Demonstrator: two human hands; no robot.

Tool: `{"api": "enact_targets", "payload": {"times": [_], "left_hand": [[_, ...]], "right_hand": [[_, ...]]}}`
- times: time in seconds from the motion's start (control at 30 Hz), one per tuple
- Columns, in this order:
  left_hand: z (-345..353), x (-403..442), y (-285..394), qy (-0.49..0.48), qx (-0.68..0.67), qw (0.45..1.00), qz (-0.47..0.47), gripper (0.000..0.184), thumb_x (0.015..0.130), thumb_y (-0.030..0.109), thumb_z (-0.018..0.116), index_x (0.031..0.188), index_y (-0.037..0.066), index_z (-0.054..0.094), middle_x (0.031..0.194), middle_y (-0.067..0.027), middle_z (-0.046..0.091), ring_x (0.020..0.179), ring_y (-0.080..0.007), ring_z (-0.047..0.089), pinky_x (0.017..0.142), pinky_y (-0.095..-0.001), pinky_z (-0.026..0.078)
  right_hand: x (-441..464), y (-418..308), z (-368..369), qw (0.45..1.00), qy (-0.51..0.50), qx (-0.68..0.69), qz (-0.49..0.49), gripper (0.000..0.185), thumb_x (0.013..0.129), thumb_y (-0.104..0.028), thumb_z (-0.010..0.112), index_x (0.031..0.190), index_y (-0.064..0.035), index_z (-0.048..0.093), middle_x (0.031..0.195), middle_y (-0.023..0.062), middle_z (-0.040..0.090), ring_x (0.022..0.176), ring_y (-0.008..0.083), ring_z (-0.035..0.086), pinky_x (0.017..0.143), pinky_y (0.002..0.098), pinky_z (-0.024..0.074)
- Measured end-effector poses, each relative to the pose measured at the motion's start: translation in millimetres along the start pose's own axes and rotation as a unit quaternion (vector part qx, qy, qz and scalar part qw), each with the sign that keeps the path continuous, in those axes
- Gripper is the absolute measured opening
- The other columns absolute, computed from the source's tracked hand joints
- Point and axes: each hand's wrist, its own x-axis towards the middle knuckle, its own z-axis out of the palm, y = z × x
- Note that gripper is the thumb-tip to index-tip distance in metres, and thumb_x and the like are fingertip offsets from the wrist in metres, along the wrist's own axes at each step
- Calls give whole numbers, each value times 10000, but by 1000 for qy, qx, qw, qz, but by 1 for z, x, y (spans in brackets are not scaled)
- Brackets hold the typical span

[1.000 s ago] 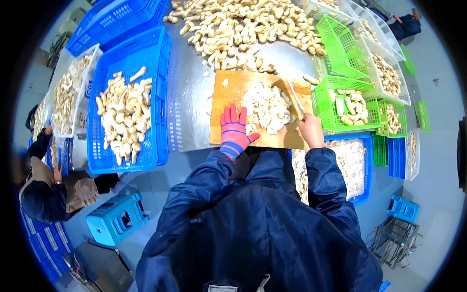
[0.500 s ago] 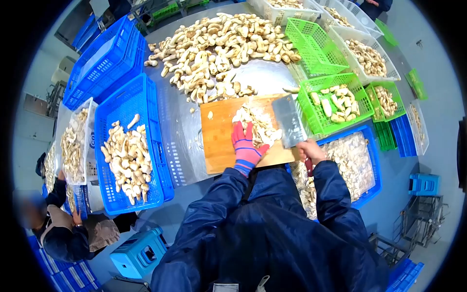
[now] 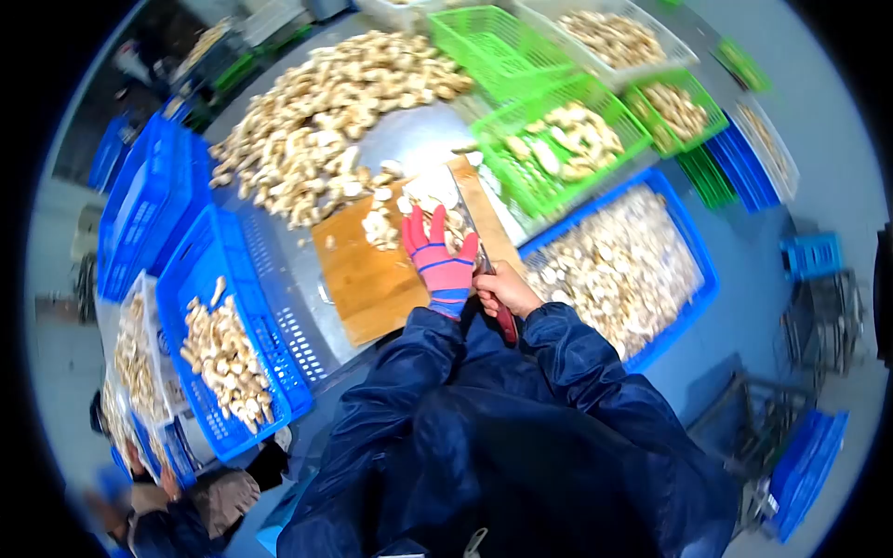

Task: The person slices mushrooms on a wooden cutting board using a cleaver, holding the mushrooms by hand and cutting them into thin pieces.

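Observation:
My left hand [image 3: 441, 258] wears a pink glove with blue stripes. Its fingers are spread over mushroom slices [image 3: 380, 230] on a wooden cutting board [image 3: 358, 284]. Close beside it, my bare right hand [image 3: 508, 290] is closed round the red handle of a cleaver [image 3: 506, 325]. The blade stands nearly edge-on to me, just right of the gloved fingers and over the board. Part of the slices is hidden under the glove.
Whole mushrooms [image 3: 316, 130] are heaped on the metal table. Green baskets [image 3: 484, 139] stand at the back right. A blue crate [image 3: 712, 279] of slices lies right, another blue crate [image 3: 302, 395] of mushrooms left. A co-worker [image 3: 200, 511] is at lower left.
My right hand has brought the cleaver left, from flat over the board's right side to edge-on beside my left hand. The view has turned, and the board now looks tilted.

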Motion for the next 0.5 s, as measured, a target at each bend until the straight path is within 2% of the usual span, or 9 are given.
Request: {"api": "enact_targets", "payload": {"times": [0.07, 0.17, 0.23, 0.27, 0.3, 0.37, 0.4, 0.43, 0.5], "left_hand": [[1, -7, 36, -26, -65, 997, 36, 647, 658, 207, 749, 1247, 95, 506, 1395, -186, 323, 1298, -412, 252, 1047, -515, 254], [17, -34, 82, -71, -169, 978, 99, 690, 648, 290, 755, 1265, 127, 493, 1401, -191, 306, 1290, -432, 261, 1041, -526, 257], [29, -57, 108, -149, -226, 957, 104, 730, 647, 362, 745, 1289, 146, 472, 1410, -190, 290, 1285, -439, 266, 1036, -539, 257], [41, -65, 115, -190, -261, 937, 130, 752, 647, 417, 735, 1298, 155, 467, 1418, -189, 274, 1287, -434, 261, 1041, -559, 228], [41, -69, 122, -274, -188, 930, 159, 738, 675, 422, 740, 1318, 195, 457, 1421, -195, 267, 1295, -420, 264, 1047, -513, 244], [46, -83, 119, -400, -62, 904, 140, 734, 675, 459, 737, 1321, 239, 468, 1440, -184, 260, 1301, -411, 256, 1058, -512, 209], [48, -85, 108, -424, -52, 897, 112, 729, 676, 486, 728, 1322, 268, 470, 1455, -179, 249, 1302, -400, 262, 1061, -515, 200], [47, -82, 90, -403, -69, 906, 112, 703, 689, 439, 731, 1316, 245, 479, 1437, -182, 283, 1295, -398, 275, 1063, -505, 209], [33, -61, 49, -378, -66, 919, 87, 667, 716, 356, 725, 1312, 184, 482, 1414, -189, 319, 1286, -387, 299, 1061, -470, 245]], "right_hand": [[-44, -1, -4, 998, 46, -5, -48, 183, 817, -60, 518, 645, -36, 458, 492, 29, 437, 362, 120, 422, 367, 284, 368], [-110, 4, -24, 990, 114, -29, -80, 200, 833, -72, 520, 647, -18, 473, 510, 45, 485, 372, 127, 454, 376, 277, 371], [-151, 15, -36, 962, 215, -109, -131, 178, 831, -80, 528, 667, -13, 516, 513, 42, 499, 381, 111, 464, 378, 263, 375], [-164, 29, -43, 940, 296, -112, -124, 155, 825, -87, 537, 702, 7, 546, 516, 72, 523, 391, 150, 492, 395, 290, 393], [-172, 46, -54, 913, 375, -115, -116, 148, 819, -93, 546, 736, 26, 576, 520, 102, 547, 402, 189, 519, 412, 317, 411], [-184, 64, -76, 707, 543, -430, -144, 169, 801, -105, 570, 838, 57, 602, 588, 188, 592, 486, 303, 574, 487, 382, 444], [-191, 72, -88, 697, 571, -420, -113, 217, 791, -124, 592, 892, 68, 598, 666, 238, 602, 596, 381, 592, 556, 417, 454], [-196, 89, -109, 661, 589, -453, -107, 219, 789, -124, 597, 902, 64, 598, 665, 234, 604, 564, 341, 595, 556, 420, 455], [-198, 111, -128, 676, 660, -307, -119, 190, 830, -132, 568, 782, 52, 582, 581, 175, 579, 464, 256, 549, 481, 395, 437]]}}
